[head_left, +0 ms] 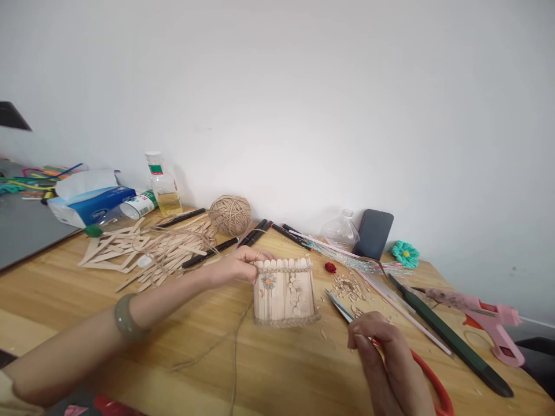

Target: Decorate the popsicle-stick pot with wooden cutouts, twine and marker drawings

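Note:
My left hand is closed on the upper left corner of a small craft-stick holder. Twine borders its top and bottom edges, and its front carries a drawn flower with an orange centre and several pale flower outlines. A loose strand of twine trails from its left side toward the front of the table. At the lower right, my right hand has thumb and finger pinched together; whatever is between them is too small to make out. Red-handled scissors are under this hand, which partly hides them.
A twine ball, loose craft sticks and a bottle of yellowish liquid are at the back left. Right of the holder are a red rose, wood scraps, a green-handled knife and a pink glue gun.

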A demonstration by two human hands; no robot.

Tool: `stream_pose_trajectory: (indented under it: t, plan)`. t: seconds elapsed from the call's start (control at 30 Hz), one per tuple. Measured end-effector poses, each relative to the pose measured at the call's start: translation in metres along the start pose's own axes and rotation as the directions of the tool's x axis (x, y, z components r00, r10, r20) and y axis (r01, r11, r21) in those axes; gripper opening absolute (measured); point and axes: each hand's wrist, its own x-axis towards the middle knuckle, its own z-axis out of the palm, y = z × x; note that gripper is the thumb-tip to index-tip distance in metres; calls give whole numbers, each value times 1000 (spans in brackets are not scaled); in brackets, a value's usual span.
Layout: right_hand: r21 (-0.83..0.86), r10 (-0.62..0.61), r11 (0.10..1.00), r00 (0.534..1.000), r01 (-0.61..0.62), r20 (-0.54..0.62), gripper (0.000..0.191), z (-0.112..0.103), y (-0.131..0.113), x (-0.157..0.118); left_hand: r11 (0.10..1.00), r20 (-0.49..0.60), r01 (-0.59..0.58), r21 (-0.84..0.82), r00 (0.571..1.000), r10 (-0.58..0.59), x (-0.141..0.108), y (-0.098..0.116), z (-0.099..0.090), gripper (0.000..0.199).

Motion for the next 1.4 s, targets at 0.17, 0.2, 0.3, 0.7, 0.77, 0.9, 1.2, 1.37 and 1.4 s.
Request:
stream_pose_trajectory:
  t: [0.17, 0.2, 0.3, 0.7, 0.77, 0.9, 1.2, 1.37, 1.4]
  plan:
    - [-89, 86, 993, 992, -78, 89, 16, -1, 2, -2, 1000, -9, -7, 0, 1000, 7, 0, -11, -4, 9]
    - [-96, 98, 991, 989, -88, 111, 15, -1, 2, -3, 1000, -11, -5, 2, 1000, 5, 0, -13, -4, 11]
    - [-104, 121, 989, 980, -105, 161, 16, -3, 3, -3, 1000, -22, 6, 17, 1000, -5, 0, -18, -2, 19]
    - [-140, 97, 990, 873, -33, 478, 17, 5, 8, -13, 851, 0, -173, 496, 980, 199, 11, -14, 5, 15]
    - [-134, 85, 991, 839, -14, 537, 17, 9, 4, -13, 751, 6, -187, 634, 971, 237, 14, -12, 6, 14]
    - [-82, -18, 993, 786, 88, 618, 17, 23, -9, -15, 544, 20, -161, 823, 967, 256, 18, -9, 10, 13]
    - [-55, -464, 830, 744, 554, 481, 5, 84, -42, -41, 382, 78, -167, 909, 969, 236, 17, -5, 3, 21]
    - [114, -390, 909, 722, 400, 572, 11, 78, -46, -42, 404, 116, -189, 895, 973, 198, 16, 5, 1, 41]
    - [143, -352, 931, 718, 337, 601, 18, 74, -47, -40, 412, 114, -187, 892, 974, 195, 15, 7, 2, 44]
